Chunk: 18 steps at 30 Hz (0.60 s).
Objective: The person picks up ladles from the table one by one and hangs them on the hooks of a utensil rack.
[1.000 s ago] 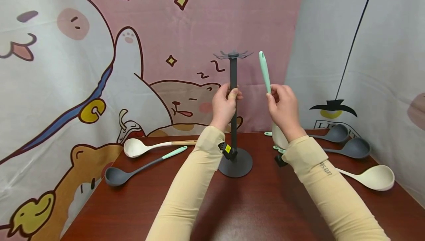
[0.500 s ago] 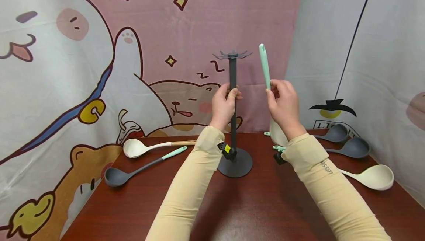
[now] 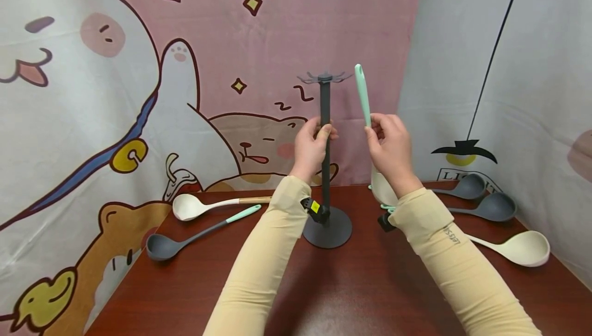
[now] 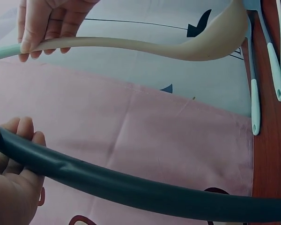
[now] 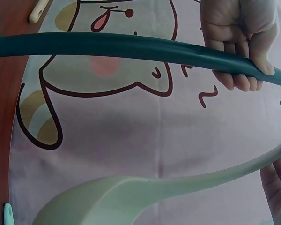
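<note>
My left hand point(image 3: 311, 146) grips the upright post of a dark grey utensil stand point(image 3: 326, 171), its thumb and fingers round the pole. Hooks point(image 3: 325, 77) fan out at the top of the stand, and none carries a utensil. In my right hand point(image 3: 392, 146) a cream ladle point(image 4: 210, 44) with a mint-green handle point(image 3: 363, 92) is pinched where handle and shaft meet. The handle points up, with its holed end level with the hooks and just right of them, apart from them. The ladle's bowl point(image 5: 93, 201) hangs below the hand, partly hidden by the wrist in the head view.
On the table's left lie a white ladle with a wooden handle point(image 3: 187, 206) and a grey ladle point(image 3: 162, 247). At right lie two grey ladles point(image 3: 497, 206) point(image 3: 469, 187) and a cream ladle point(image 3: 524, 248). The stand's round base point(image 3: 327, 229) rests on the table point(image 3: 351, 284).
My right hand rose slightly with the ladle, then shifted left, bringing the handle's end closer to the hooks. My left hand stays on the post.
</note>
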Available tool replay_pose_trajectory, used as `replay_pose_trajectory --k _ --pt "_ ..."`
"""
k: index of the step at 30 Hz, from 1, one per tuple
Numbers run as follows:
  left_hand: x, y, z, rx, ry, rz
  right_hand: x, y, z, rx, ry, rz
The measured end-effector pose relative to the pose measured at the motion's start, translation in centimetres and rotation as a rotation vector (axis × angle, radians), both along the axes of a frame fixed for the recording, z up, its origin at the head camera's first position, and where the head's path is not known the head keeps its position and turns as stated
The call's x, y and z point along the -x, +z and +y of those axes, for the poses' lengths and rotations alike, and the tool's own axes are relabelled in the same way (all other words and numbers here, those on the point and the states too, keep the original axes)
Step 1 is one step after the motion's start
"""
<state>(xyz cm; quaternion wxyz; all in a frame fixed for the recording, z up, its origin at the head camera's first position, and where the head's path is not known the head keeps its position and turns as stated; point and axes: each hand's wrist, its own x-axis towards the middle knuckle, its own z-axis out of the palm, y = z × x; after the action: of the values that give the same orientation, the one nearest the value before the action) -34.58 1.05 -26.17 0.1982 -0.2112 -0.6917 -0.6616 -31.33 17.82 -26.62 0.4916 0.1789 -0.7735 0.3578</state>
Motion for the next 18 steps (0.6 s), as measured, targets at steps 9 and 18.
replay_pose_trajectory --k 9,18 --pt "0.07 0.25 -0.45 -0.004 -0.037 -0.020 0.22 -0.30 -0.45 0.005 0.004 -0.015" --pt "0.21 0.30 -0.78 0.006 -0.067 -0.013 0.59 -0.51 -0.77 0.034 0.001 -0.029"
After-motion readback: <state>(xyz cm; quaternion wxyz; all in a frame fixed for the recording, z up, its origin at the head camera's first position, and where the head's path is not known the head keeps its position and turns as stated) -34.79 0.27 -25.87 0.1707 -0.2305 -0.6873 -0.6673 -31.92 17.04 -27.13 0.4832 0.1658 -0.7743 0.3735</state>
